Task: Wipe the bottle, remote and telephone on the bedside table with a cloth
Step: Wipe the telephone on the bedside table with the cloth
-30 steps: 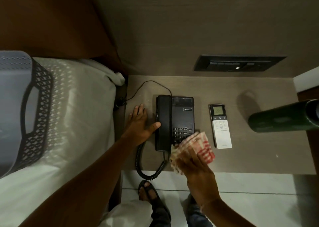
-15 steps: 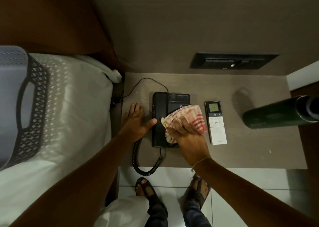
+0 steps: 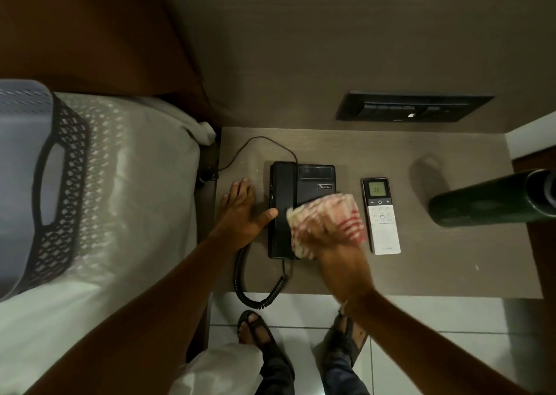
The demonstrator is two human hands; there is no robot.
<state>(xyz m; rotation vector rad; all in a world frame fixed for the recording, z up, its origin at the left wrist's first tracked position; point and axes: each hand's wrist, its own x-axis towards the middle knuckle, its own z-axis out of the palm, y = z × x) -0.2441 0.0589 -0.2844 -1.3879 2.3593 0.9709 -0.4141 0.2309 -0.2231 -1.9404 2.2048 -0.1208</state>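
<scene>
While the cloth blurs mid-swipe, the layout reads like this:
Phone (image 3: 313, 184): black, on the table (image 3: 451, 268), between both hands.
Cloth (image 3: 328, 217): red-and-white, over the keypad side.
Right hand (image 3: 340, 259): clenched on the cloth.
Left hand (image 3: 240, 211): flat and released, thumb touching the handset.
Remote (image 3: 382, 217): white, just right of the cloth.
Bottle (image 3: 493, 199): dark green, far right.
Writing: "BEETEL" on the phone; "22" on the remote.

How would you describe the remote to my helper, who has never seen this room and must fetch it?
Find the brown bedside table beside the bed. Between the black telephone and the dark green bottle lies the remote, flat on the tabletop. It is the only white, slim item there, with a small lit screen reading 22.
</scene>
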